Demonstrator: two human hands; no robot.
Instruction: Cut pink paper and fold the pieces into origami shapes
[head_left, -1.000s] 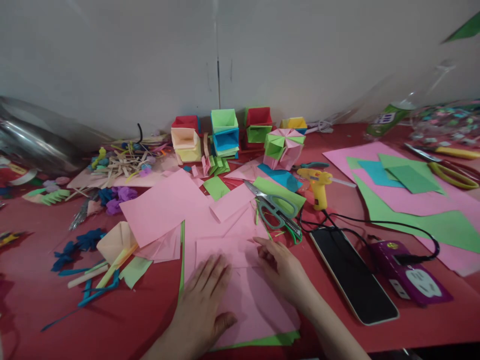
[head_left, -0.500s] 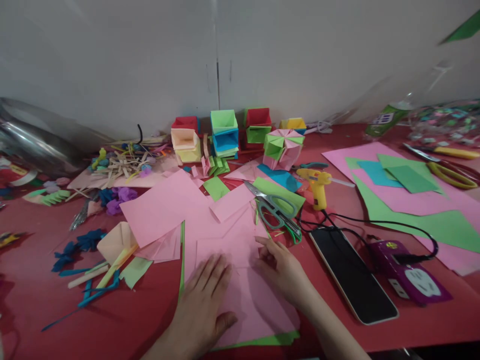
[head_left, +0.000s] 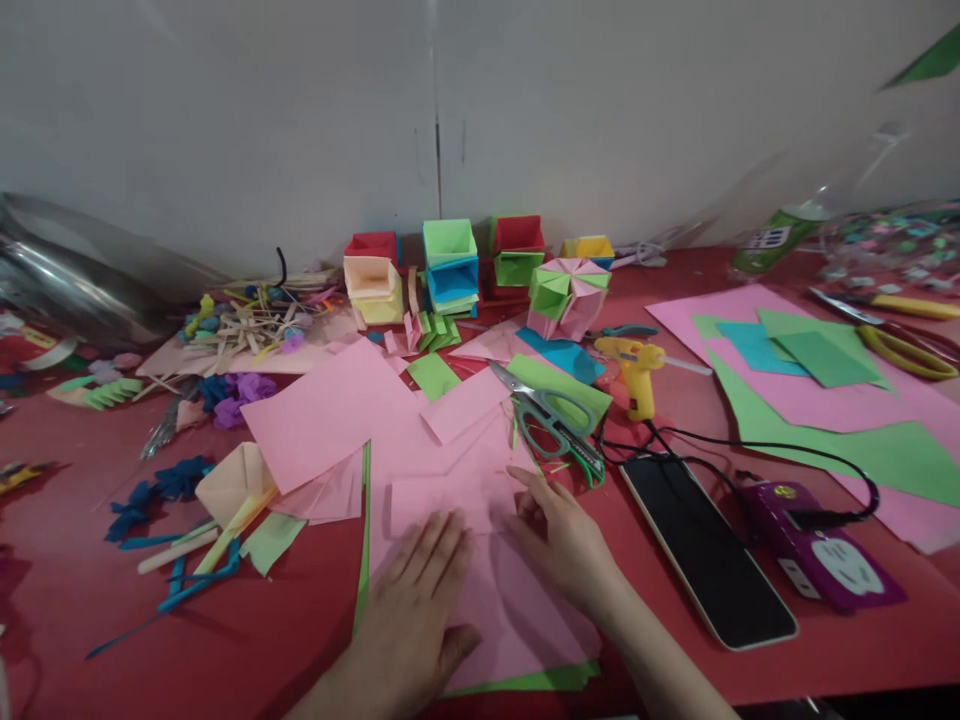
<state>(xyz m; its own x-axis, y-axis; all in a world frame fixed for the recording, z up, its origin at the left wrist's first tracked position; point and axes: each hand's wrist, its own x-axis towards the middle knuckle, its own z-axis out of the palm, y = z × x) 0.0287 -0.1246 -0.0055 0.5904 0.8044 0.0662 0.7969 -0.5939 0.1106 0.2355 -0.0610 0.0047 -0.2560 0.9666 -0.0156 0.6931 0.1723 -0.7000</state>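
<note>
A folded pink paper sheet (head_left: 450, 495) lies on a larger pink sheet (head_left: 525, 620) on the red table (head_left: 225, 640). My left hand (head_left: 416, 610) rests flat on the pink paper, fingers stretched forward and apart. My right hand (head_left: 559, 535) presses on the right edge of the folded piece, fingers curled down onto the fold. Green-handled scissors (head_left: 551, 420) lie just beyond my right hand.
A black phone (head_left: 705, 550) and purple power strip (head_left: 817, 555) with cable lie at the right. A yellow glue gun (head_left: 636, 370), coloured paper boxes (head_left: 450, 265), loose sheets (head_left: 817, 390) and paper scraps (head_left: 225, 520) crowd the table. A wall rises behind.
My right hand has slid slightly along the fold of the pink paper. My left hand stays flat in nearly the same place.
</note>
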